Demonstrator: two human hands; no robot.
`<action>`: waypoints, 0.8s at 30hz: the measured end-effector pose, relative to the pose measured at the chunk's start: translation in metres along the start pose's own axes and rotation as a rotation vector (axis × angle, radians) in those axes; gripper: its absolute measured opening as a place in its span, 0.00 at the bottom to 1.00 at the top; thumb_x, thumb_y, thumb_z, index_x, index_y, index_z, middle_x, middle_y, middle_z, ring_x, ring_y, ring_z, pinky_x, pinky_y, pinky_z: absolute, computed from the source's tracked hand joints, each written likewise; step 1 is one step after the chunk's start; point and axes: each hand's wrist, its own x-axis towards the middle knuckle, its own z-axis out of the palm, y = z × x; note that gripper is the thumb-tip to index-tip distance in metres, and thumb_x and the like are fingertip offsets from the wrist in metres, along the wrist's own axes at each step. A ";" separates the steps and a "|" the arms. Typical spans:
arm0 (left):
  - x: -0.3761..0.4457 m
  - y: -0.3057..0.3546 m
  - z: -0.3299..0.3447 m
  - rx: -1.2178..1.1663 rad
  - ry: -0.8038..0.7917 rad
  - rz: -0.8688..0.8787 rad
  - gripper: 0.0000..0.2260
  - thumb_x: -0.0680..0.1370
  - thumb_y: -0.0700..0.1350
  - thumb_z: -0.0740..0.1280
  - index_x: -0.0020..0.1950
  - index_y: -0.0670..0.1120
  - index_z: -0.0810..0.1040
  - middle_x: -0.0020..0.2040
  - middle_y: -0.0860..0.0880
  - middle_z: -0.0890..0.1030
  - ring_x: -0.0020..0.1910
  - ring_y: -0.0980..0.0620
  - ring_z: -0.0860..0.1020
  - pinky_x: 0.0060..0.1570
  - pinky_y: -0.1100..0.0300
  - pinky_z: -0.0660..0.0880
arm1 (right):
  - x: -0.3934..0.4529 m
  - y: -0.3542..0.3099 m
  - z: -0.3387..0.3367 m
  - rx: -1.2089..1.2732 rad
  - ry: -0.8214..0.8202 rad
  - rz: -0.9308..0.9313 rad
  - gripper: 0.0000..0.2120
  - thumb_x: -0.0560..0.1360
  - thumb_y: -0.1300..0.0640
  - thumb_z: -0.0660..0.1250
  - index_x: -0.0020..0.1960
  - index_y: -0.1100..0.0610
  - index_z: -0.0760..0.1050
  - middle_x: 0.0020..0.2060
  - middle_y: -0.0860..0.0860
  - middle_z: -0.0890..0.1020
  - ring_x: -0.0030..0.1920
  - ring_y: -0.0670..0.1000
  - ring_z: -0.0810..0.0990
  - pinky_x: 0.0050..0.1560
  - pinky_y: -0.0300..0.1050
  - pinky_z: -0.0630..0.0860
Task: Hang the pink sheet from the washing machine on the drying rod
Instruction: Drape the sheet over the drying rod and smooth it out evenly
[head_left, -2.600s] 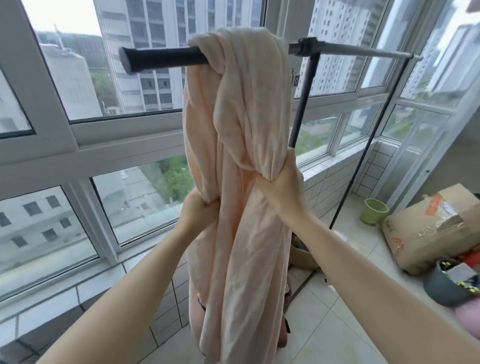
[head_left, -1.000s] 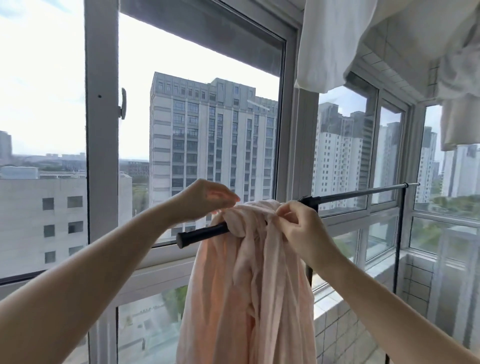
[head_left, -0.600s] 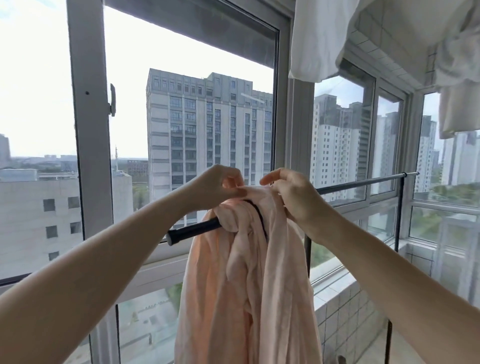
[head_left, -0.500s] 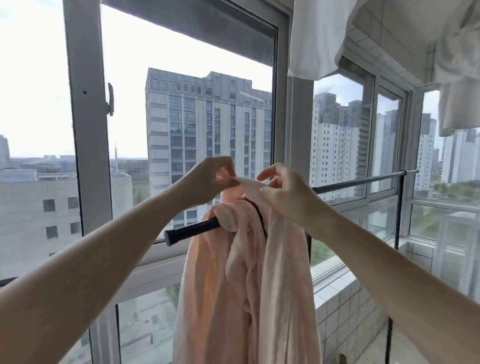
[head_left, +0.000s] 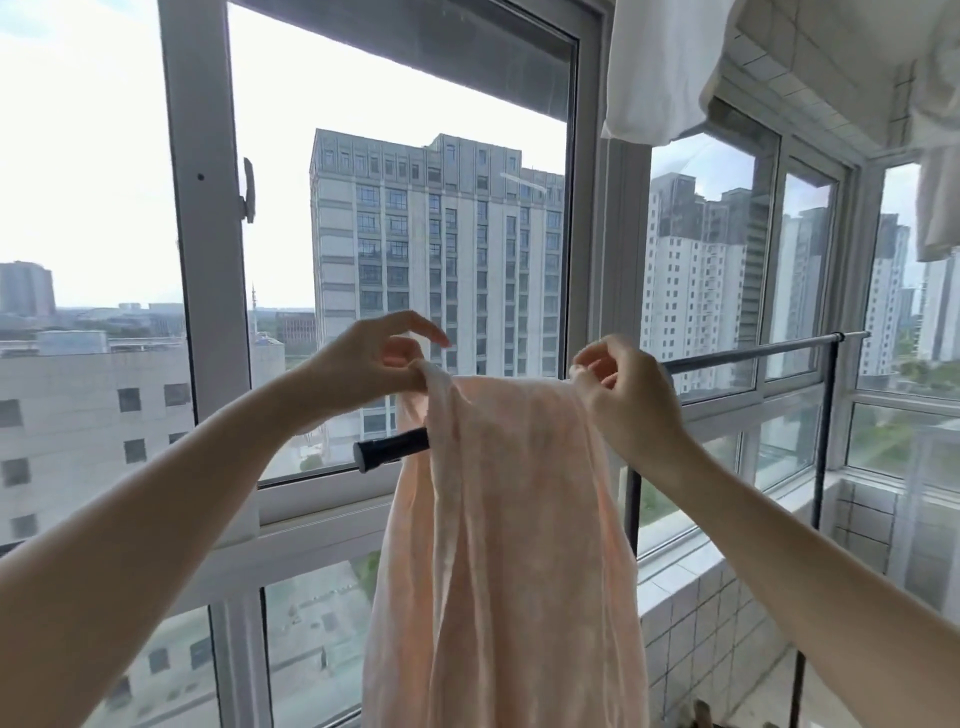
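The pink sheet (head_left: 514, 530) hangs over the drying rod (head_left: 395, 449), a black bar with a capped left end that runs right as a silver tube. Its top edge is lifted a little above the rod and stretched flat between my hands. My left hand (head_left: 374, 364) pinches the left corner of that edge. My right hand (head_left: 623, 395) pinches the right corner. The sheet's lower part drops out of view at the bottom. The rod behind the sheet is hidden.
Large windows (head_left: 208, 260) stand right behind the rod. White laundry (head_left: 660, 67) hangs overhead at the top right. The rack's black upright legs (head_left: 821, 431) stand on the right above a tiled low wall (head_left: 691, 613).
My hands, close together on the bunched top of the sheet, have moved apart sideways. The top edge is now spread wide and flat along the rod.
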 end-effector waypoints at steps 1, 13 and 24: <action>-0.002 0.001 0.000 0.020 -0.036 -0.004 0.12 0.72 0.39 0.73 0.54 0.49 0.79 0.41 0.47 0.83 0.40 0.52 0.83 0.43 0.64 0.79 | 0.000 0.013 0.003 -0.020 0.030 0.080 0.05 0.75 0.55 0.68 0.48 0.54 0.73 0.39 0.48 0.78 0.41 0.47 0.78 0.43 0.36 0.73; 0.013 0.021 0.025 0.316 -0.155 0.011 0.08 0.72 0.37 0.74 0.47 0.49 0.81 0.42 0.50 0.84 0.39 0.56 0.82 0.43 0.62 0.80 | -0.017 0.040 0.015 0.588 -0.618 0.465 0.29 0.68 0.36 0.71 0.59 0.55 0.76 0.53 0.53 0.84 0.52 0.51 0.83 0.56 0.50 0.80; 0.056 0.032 0.070 0.230 0.092 0.027 0.05 0.69 0.41 0.77 0.41 0.48 0.83 0.39 0.54 0.84 0.40 0.59 0.82 0.45 0.63 0.79 | 0.036 0.047 0.007 0.351 -0.117 0.068 0.19 0.70 0.70 0.68 0.57 0.57 0.71 0.46 0.44 0.75 0.44 0.36 0.73 0.40 0.20 0.68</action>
